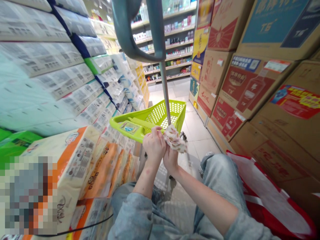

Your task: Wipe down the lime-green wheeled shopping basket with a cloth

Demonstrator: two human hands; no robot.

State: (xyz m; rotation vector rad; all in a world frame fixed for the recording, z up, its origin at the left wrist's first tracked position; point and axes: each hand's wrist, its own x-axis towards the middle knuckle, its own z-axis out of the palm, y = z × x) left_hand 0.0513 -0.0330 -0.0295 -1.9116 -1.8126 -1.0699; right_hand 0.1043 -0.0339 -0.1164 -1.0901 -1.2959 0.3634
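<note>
A thin metal rod [164, 88] with a large grey looped handle [140, 50] rises close before me. At the rod's lower end is a bunched white cloth [173, 138] with a reddish-brown pattern; how it is joined to the rod is hidden. My left hand [153, 144] is closed, its fingers pinched at the cloth's left edge beside the rod. Just under the cloth, my right hand [171, 160] is closed around its lower part, the two hands touching. Beyond them stands a lime-green shopping basket on wheels [150, 115], its inside mesh visible.
Stacked paper packs [65, 86] line the left side, with orange and cream packs [82, 163] near my knee. Cardboard cartons [250, 90] tower on the right. A red-and-white bag [267, 196] lies beside my right leg. Shelves of goods [177, 41] close the aisle's far end.
</note>
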